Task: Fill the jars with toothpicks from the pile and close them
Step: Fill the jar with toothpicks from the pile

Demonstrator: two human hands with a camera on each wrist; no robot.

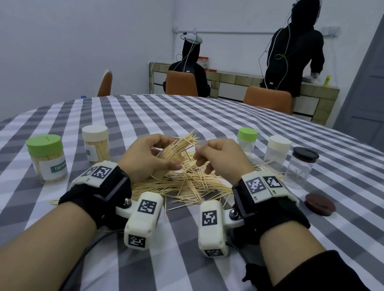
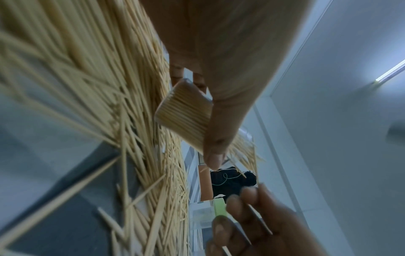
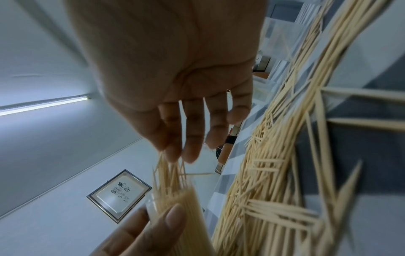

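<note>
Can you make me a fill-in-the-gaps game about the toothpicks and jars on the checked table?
1. The left hand holds a clear jar packed with ___.
2. The loose brown round lid lies flat on the ___ of the pile of wooden toothpicks.
3. The full clear jar nearest the left edge has a ___ lid.
4. The right hand hovers at the held clear jar's open ___.

Missing words: toothpicks; right; green; mouth

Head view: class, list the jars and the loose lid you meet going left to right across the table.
Green-lidded full jar → cream-lidded full jar → open jar in the left hand → green-lidded jar → cream-lidded jar → dark-lidded jar → loose brown lid.
</note>
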